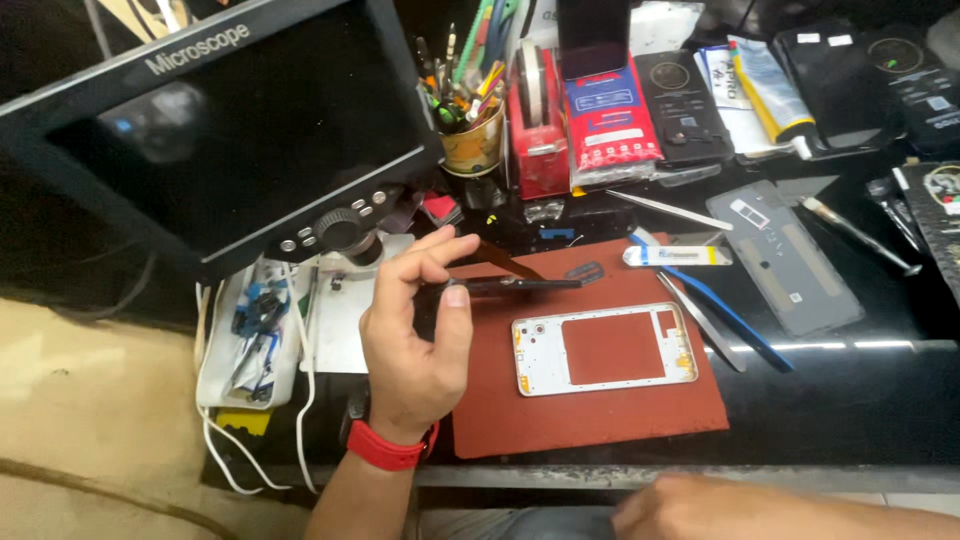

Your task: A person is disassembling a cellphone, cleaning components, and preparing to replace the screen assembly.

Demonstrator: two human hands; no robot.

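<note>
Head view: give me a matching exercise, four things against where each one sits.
Things:
1. White phone frame
2. Dark phone panel
3. Grey back cover
4. Cup of tools

Places:
A. Pinched in the left hand
B. Flat on the red mat
C. Beside the microscope screen, at the back
D. On the black bench, to the right of the mat

Pairs: 1-B, 2-A, 3-D, 4-C

Pretty tight bench tbh. The red mat (600, 410) has bare room in front of the white phone frame (604, 350). The microscope screen (215, 130) overhangs the left side, tweezers (700, 320) and the grey back cover (785, 258) clutter the right, and the tool cup (472, 140) and boxes block the back.
</note>
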